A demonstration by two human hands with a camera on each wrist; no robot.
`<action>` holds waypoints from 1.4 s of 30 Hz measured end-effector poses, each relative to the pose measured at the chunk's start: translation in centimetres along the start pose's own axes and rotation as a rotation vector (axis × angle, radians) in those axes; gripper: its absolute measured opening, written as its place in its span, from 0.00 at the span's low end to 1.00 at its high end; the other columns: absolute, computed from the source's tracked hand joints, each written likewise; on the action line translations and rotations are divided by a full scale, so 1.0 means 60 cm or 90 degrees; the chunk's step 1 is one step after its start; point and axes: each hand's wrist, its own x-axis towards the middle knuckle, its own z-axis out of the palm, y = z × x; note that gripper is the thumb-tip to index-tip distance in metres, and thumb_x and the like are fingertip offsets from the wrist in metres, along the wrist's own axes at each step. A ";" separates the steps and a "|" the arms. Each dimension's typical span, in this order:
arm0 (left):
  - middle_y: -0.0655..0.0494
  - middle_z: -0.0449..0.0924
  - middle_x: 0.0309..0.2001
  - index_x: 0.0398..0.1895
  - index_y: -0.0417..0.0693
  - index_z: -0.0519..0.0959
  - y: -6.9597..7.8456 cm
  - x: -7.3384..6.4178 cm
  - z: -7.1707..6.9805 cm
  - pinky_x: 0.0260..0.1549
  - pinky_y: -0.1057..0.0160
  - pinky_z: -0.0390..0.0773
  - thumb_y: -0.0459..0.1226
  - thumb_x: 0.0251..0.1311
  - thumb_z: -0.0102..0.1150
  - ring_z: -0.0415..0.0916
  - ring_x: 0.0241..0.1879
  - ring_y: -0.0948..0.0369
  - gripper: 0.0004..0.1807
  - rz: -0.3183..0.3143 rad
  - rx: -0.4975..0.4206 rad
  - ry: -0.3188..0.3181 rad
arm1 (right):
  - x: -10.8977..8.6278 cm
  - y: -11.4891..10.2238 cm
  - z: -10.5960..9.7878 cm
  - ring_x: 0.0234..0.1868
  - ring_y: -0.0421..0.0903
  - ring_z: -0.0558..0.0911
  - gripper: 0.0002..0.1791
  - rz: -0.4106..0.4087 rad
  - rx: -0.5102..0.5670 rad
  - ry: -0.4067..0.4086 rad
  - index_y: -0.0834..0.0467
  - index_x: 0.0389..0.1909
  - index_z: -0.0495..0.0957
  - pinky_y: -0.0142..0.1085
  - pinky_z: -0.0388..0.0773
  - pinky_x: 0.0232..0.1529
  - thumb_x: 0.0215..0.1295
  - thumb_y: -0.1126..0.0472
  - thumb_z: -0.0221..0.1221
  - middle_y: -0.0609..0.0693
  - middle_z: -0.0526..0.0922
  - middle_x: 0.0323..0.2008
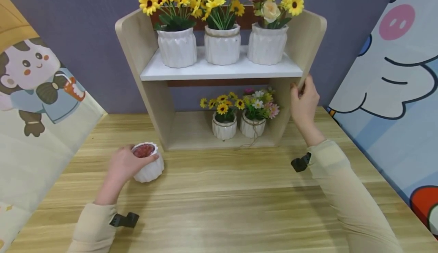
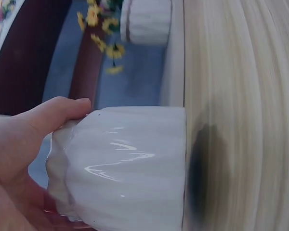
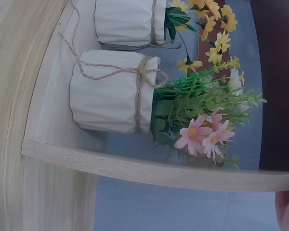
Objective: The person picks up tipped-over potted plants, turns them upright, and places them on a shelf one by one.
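My left hand [image 1: 124,165] grips a white fluted ceramic pot [image 1: 150,171] by its rim, with the thumb on the near side. Dark red, lumpy contents show inside the pot. In the left wrist view the pot [image 2: 130,168] stands upright, its base on or very close to the wooden table. At the right of a small two-tier shelf [image 1: 222,74], my right hand [image 1: 305,101] holds the front edge of the side panel, thumb inside and fingers outside. Only a bit of that hand shows in the right wrist view, beside the panel [image 3: 159,177].
Three white pots of flowers, including a middle pot [image 1: 222,47], line the upper board. Below, a sunflower pot [image 1: 224,128] and a twine-tied pot [image 1: 252,126] sit toward the right. Cartoon-printed panels flank the wooden table [image 1: 222,207].
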 end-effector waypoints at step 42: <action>0.38 0.68 0.53 0.61 0.39 0.63 0.200 0.115 0.123 0.42 0.43 0.74 0.61 0.36 0.65 0.71 0.48 0.42 0.51 0.013 -0.123 0.022 | -0.001 0.002 0.001 0.32 0.47 0.74 0.15 0.001 0.000 -0.003 0.62 0.47 0.70 0.31 0.67 0.32 0.64 0.56 0.49 0.58 0.76 0.35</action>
